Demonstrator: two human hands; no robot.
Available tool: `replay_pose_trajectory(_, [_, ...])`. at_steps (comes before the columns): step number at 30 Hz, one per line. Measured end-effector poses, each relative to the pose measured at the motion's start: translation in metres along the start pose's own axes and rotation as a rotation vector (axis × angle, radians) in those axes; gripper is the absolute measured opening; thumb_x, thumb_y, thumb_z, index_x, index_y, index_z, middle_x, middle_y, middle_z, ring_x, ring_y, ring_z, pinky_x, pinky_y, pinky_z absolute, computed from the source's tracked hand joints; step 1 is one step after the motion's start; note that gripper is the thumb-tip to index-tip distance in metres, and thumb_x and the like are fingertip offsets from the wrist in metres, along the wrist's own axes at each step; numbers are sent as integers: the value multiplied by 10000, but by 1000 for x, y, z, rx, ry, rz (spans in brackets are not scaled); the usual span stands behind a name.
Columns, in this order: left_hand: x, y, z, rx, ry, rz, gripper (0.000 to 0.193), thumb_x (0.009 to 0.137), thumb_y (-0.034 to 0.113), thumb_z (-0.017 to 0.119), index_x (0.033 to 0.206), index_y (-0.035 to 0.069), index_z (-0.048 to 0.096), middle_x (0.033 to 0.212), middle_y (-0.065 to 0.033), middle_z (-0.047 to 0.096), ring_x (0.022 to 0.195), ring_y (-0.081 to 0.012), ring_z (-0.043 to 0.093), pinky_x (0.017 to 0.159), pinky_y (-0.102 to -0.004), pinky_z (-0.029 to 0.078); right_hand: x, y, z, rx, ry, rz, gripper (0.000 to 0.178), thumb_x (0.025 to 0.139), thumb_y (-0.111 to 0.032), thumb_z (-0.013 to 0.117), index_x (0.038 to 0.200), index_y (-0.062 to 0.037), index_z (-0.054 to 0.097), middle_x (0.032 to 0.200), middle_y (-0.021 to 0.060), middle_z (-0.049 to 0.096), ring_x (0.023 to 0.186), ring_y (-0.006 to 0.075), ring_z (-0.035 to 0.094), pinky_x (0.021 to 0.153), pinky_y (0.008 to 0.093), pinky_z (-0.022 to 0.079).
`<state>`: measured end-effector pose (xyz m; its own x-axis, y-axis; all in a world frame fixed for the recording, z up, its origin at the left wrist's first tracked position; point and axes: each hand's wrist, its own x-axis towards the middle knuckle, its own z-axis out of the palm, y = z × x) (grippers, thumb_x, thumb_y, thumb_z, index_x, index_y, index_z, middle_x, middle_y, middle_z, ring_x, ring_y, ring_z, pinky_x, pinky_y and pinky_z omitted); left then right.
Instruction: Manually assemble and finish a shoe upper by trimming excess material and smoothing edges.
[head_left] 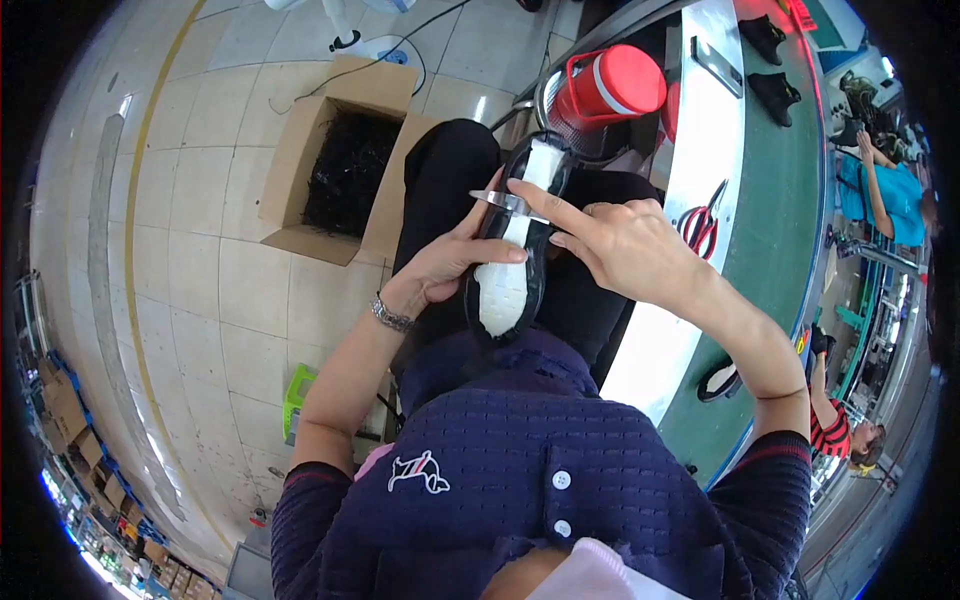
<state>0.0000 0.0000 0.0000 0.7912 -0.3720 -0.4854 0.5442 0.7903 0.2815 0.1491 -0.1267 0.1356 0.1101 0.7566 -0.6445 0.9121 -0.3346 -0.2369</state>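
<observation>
the left hand (440, 262) holds a black shoe (536, 270) between thumb and fingers, the right hand (632, 247) seems to pinch a blade (497, 199) just beyond that thumb, likely working it across the white sole (503, 300), so the next stroke probably needs a steady grip

So there's an open cardboard box (280, 180) with tangled black scraps (352, 175) inside, sitting on pale floor tiles (255, 285). Also a chunky red jug (640, 72) with a white band, and someone in a turquoise top (908, 207) past the green conveyor belt (765, 205).
</observation>
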Motion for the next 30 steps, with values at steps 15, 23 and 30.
replay_pose_trajectory(15, [27,10,-54,-199,-133,280,661,986,535,313,1533,283,39,1549,-46,242,1371,-217,348,1113,-400,328,18,-9,23,-42,189,-29,727,818,-78,591,1458,-324,348,897,213,631,715,291,665,561,383,532])
replay_pose_trajectory(23, [22,8,-44,-88,-90,384,759,966,458,495,1538,259,39,1554,-58,221,1397,-208,290,1128,-378,283,21,-4,50,-171,428,-60,786,761,-16,615,1408,-418,421,655,52,532,528,150,534,435,278,475])
replay_pose_trajectory(30, [20,6,-41,72,86,457,777,949,300,577,1543,229,80,1545,-68,233,1381,-196,293,1121,-339,267,14,-15,-5,47,276,-52,654,846,-139,627,1439,-310,408,570,42,535,455,171,561,413,285,467])
